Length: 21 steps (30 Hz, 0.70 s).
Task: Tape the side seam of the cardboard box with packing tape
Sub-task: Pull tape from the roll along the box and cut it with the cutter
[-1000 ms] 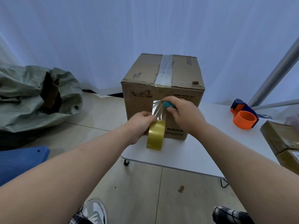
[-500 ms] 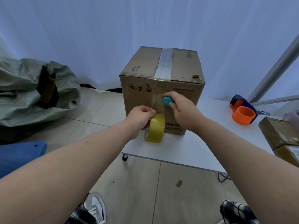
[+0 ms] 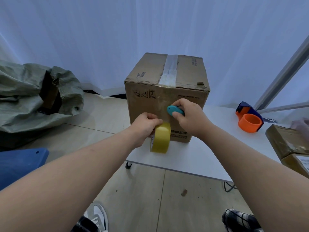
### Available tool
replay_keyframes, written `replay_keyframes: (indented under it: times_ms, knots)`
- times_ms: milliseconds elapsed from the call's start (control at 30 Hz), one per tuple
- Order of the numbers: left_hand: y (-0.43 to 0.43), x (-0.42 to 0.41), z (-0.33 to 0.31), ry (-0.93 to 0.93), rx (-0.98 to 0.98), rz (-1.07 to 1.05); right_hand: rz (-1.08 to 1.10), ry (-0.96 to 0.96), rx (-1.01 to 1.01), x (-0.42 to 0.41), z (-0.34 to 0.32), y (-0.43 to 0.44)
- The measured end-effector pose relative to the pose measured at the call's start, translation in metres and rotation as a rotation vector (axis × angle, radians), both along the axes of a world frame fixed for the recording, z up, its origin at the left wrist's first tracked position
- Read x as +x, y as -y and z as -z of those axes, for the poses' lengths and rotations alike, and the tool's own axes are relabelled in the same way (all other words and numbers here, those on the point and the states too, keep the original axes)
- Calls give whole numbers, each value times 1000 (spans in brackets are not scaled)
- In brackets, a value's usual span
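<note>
A brown cardboard box (image 3: 145,106) stands on the near left corner of a white table (image 3: 192,158). Clear tape runs across its top seam and down onto the near face. My left hand (image 3: 144,126) grips a yellowish roll of packing tape (image 3: 160,138) low against that face. My right hand (image 3: 190,117) holds a small teal cutter (image 3: 174,111) against the face, just above the roll. Whether a strip still joins the roll to the box cannot be made out.
An orange and blue tape dispenser (image 3: 250,118) sits on the table to the right. Brown parcels (image 3: 289,141) lie at the right edge. A green woven sack (image 3: 33,96) is on the floor at left, a blue seat (image 3: 18,163) nearer me.
The loose clear strip that stood off the box a second ago now lies flat on the near face. The roll has moved down the face, and the cutter has closed in on the tape.
</note>
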<state>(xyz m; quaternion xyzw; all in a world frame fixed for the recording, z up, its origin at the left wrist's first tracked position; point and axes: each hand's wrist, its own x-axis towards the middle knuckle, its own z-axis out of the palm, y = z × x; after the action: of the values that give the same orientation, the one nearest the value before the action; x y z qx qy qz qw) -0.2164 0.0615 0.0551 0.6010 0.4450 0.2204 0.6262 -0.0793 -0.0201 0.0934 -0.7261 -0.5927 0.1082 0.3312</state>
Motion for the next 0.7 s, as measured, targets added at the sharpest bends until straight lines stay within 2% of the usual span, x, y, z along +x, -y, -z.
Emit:
replay_keyframes:
  times_ms: [233,467,700]
  knots:
    - [1,-1,-3,-34,31,20,-4,-350,115,-1,-9,4]
    - [1,-1,-6,-52,42,25,-46,-278,32,3,-9,11]
    - [2,-3,-10,-57,34,36,-53,-336,17,1,-4,13]
